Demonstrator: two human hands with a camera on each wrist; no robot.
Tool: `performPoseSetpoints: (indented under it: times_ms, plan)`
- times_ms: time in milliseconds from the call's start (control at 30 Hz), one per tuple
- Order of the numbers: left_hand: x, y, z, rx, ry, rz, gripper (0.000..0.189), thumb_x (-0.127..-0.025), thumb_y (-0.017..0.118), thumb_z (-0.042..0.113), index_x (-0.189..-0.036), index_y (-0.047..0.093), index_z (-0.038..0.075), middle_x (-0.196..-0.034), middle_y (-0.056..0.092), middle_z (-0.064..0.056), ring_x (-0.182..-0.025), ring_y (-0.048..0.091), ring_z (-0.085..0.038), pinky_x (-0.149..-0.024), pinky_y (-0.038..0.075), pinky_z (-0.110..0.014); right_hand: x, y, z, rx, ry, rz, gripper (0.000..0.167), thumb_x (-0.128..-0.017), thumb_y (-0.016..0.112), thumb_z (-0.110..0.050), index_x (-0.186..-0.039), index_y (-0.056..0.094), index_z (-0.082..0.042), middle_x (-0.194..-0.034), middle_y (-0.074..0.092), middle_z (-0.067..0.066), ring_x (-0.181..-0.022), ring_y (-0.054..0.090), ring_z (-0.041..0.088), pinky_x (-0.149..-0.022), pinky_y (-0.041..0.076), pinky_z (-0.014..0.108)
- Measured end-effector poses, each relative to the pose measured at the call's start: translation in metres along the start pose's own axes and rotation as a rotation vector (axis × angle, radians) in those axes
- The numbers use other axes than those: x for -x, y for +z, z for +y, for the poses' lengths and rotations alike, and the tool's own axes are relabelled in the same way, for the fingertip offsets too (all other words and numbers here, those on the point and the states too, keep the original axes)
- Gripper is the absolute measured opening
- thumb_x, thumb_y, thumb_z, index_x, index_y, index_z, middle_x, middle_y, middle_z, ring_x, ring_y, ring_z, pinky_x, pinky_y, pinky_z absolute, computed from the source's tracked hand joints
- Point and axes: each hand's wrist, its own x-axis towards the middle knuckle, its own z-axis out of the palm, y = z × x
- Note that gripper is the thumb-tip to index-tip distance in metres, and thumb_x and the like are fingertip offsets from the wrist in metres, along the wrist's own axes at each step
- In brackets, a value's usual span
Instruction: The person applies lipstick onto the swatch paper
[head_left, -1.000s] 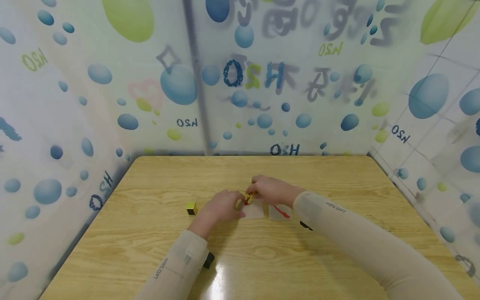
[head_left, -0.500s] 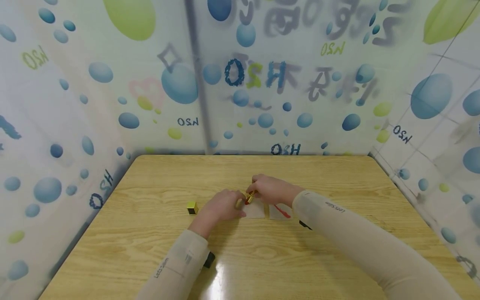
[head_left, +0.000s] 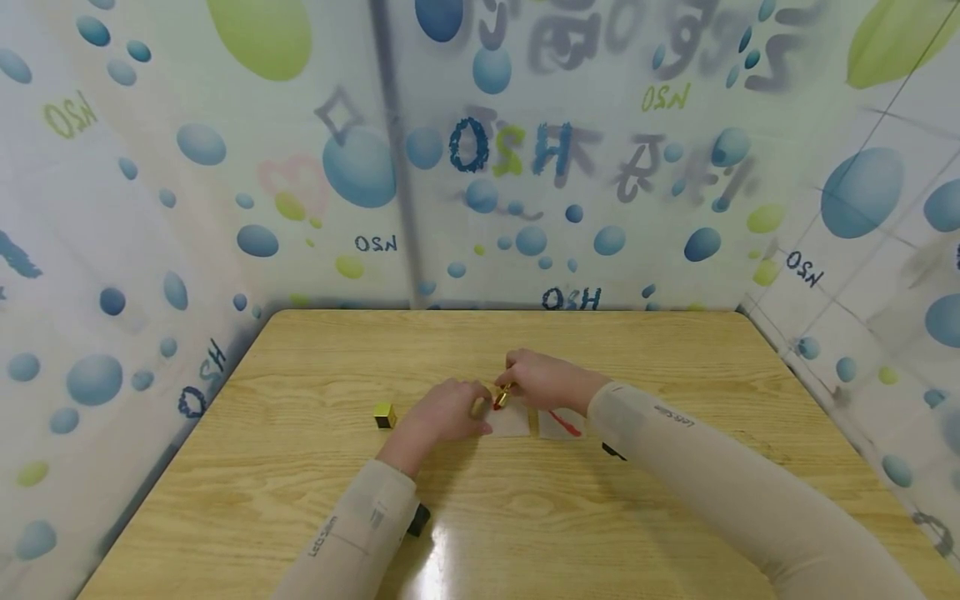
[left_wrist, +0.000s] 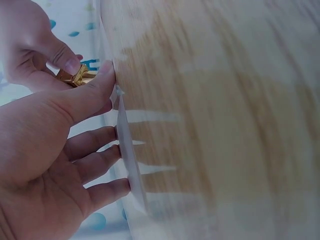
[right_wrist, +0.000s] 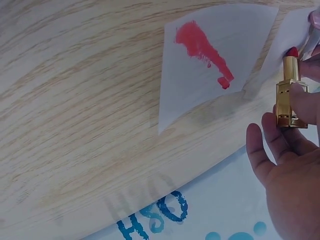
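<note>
In the head view my right hand (head_left: pixel 546 379) pinches a gold lipstick (head_left: pixel 502 397), its red tip down at a white sheet of paper (head_left: pixel 513 423). The right wrist view shows the lipstick (right_wrist: pixel 285 105) uncapped, thumb on its base, red bullet against the paper. My left hand (head_left: pixel 448 410) rests on that sheet's left side. In the left wrist view the left hand's fingertips (left_wrist: pixel 112 192) touch the thin paper, fingers slightly bent and spread. Any mark under the lipstick tip is too small to tell. A second white sheet (right_wrist: pixel 175 85) carries a red smear (right_wrist: pixel 200 45).
A small gold cap (head_left: pixel 385 416) with a dark front face stands on the wooden table (head_left: pixel 510 517), left of the left hand. Behind the table hangs a patterned curtain (head_left: pixel 465 225). A dark wrist device (head_left: pixel 418 519) shows by the left sleeve.
The lipstick tip and right hand have shifted very slightly to the right over the paper. My left hand has stayed in place.
</note>
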Motion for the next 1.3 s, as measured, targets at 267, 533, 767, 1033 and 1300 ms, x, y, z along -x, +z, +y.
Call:
performPoseSetpoints:
  times_ms: [267, 533, 767, 1033, 1300]
  plan:
    - [0.0000, 0.0003, -0.0002, -0.007, 0.003, 0.001, 0.046, -0.095, 0.083, 0.032, -0.134, 0.071, 0.012, -0.134, 0.073, -0.012, -0.125, 0.068, -0.034, -0.108, 0.055, -0.051, 0.0050, 0.0000, 0.0012, 0.000, -0.018, 0.004, 0.031, -0.106, 0.066, -0.010, -0.135, 0.075, -0.014, -0.110, 0.065, 0.008, -0.092, 0.055, 0.016, -0.086, 0.054, 0.035]
    - [-0.0004, 0.0006, 0.0002, -0.004, 0.002, -0.001, 0.045, -0.094, 0.084, 0.032, -0.133, 0.072, 0.012, -0.135, 0.073, -0.012, -0.125, 0.068, -0.034, -0.108, 0.054, -0.051, 0.0067, -0.0019, 0.0009, -0.003, -0.029, -0.001, 0.031, -0.105, 0.066, -0.008, -0.135, 0.074, -0.013, -0.112, 0.065, 0.009, -0.092, 0.055, 0.017, -0.085, 0.054, 0.036]
    - [0.0006, 0.0001, 0.0004, -0.003, -0.002, -0.004, 0.045, -0.094, 0.083, 0.032, -0.134, 0.071, 0.013, -0.135, 0.073, -0.012, -0.126, 0.068, -0.035, -0.108, 0.055, -0.051, 0.0005, 0.0018, 0.0000, -0.024, 0.002, 0.011, 0.032, -0.106, 0.065, -0.012, -0.137, 0.074, -0.015, -0.111, 0.064, 0.007, -0.094, 0.055, 0.016, -0.088, 0.055, 0.035]
    - [0.0010, -0.0004, 0.0007, 0.004, -0.001, -0.004, 0.045, -0.094, 0.084, 0.032, -0.134, 0.072, 0.014, -0.136, 0.073, -0.011, -0.127, 0.067, -0.034, -0.109, 0.054, -0.051, -0.0003, 0.0001, -0.0025, -0.020, 0.011, 0.007, 0.033, -0.106, 0.065, -0.011, -0.138, 0.073, -0.014, -0.111, 0.064, 0.008, -0.092, 0.054, 0.017, -0.087, 0.054, 0.035]
    - [0.0011, 0.0001, 0.0007, -0.003, -0.002, -0.007, 0.047, -0.095, 0.083, 0.032, -0.136, 0.071, 0.013, -0.138, 0.072, -0.012, -0.130, 0.065, -0.035, -0.111, 0.053, -0.051, 0.0005, 0.0027, 0.0000, 0.011, 0.018, 0.013, 0.032, -0.107, 0.066, -0.013, -0.137, 0.074, -0.017, -0.109, 0.063, 0.005, -0.091, 0.053, 0.015, -0.086, 0.054, 0.033]
